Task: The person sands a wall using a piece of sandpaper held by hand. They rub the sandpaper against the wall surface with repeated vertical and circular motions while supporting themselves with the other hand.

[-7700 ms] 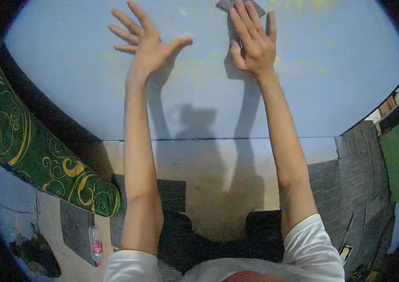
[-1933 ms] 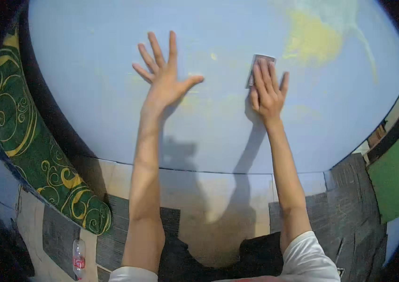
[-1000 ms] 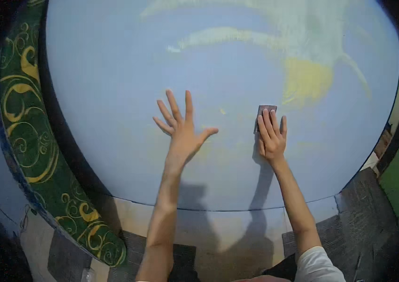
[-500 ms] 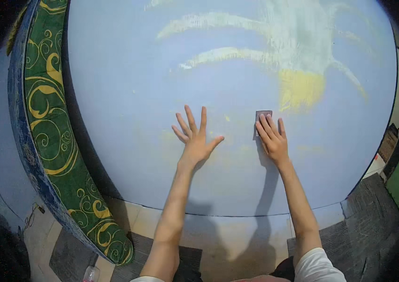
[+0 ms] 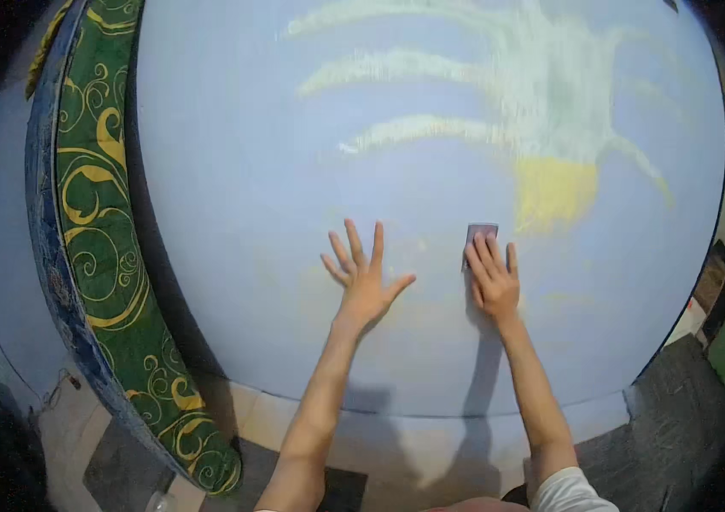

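Observation:
My left hand [image 5: 364, 286] lies against a pale blue wall [image 5: 234, 196], fingers spread and nothing in them. To its right, my right hand [image 5: 494, 277] presses a small grey-brown rectangular sandpaper pad [image 5: 483, 229] to the same wall. The fingers lie over the pad's lower right part, and its upper edge shows beyond them. Just above and right of that hand is a yellow painted patch [image 5: 557, 194]. It sits at the foot of a broad whitish-green painted shape [image 5: 563, 94], from which curved pale strokes [image 5: 418, 130] reach out to the left.
A long padded panel [image 5: 93, 205], green with gold swirls, stands along the left side of the wall. Dark mats [image 5: 678, 418] and light tiles lie on the floor at the wall's foot. A clear container [image 5: 160, 502] is partly visible at the lower left.
The whole scene sits lower in the picture, as the view has tilted up. My left hand keeps its place on the wall; the right hand and pad have shifted only slightly, a touch upward.

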A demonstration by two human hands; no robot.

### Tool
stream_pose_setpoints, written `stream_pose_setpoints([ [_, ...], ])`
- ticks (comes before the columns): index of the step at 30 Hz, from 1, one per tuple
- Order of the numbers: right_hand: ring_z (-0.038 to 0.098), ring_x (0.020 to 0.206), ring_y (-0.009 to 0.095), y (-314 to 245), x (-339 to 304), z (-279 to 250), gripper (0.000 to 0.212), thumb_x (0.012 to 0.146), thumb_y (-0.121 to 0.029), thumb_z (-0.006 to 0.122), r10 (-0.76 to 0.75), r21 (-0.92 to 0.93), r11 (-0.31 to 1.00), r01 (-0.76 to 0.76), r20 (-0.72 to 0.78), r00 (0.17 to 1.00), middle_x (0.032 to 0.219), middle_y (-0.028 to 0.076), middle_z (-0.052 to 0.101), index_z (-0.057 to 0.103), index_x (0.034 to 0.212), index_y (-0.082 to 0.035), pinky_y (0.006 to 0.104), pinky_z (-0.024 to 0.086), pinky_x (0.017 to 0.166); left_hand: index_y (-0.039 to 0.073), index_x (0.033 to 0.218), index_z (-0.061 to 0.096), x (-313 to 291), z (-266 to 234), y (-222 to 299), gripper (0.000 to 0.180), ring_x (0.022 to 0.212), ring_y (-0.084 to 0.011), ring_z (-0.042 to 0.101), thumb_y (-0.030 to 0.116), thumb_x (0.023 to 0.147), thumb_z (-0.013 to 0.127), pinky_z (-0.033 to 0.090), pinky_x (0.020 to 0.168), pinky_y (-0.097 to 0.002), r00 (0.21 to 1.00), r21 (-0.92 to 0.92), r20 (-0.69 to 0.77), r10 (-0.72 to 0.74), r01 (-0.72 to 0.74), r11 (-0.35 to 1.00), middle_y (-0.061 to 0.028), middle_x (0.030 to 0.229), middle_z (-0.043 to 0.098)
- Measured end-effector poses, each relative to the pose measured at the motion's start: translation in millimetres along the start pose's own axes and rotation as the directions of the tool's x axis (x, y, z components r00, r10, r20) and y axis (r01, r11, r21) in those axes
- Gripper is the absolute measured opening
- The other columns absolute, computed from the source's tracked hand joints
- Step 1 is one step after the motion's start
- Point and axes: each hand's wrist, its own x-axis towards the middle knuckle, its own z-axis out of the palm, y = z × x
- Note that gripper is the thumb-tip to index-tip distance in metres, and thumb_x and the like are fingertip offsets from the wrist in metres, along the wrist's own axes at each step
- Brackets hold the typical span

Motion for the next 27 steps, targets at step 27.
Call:
stream_pose_setpoints([
  [27,0.061,0.134,0.022,115.8,746.2,-91.0,0.035,0.095,-0.014,0.067,-0.749,-0.039,0.655,0.755,0.099,0.655,0.142,0.006,0.066,0.067,0.130,-0.010,0.0540,0.045,0.118,0.022,0.164,0.036,432.2,-457.1,-49.3,0.078,0.160,-0.0398,0.014,0.045,0.097,0.070,0.011,0.128,-0.0636,0.930,0.091,-0.183,0.318,-0.306,0.948,-0.0117,0.175,0.018],
])
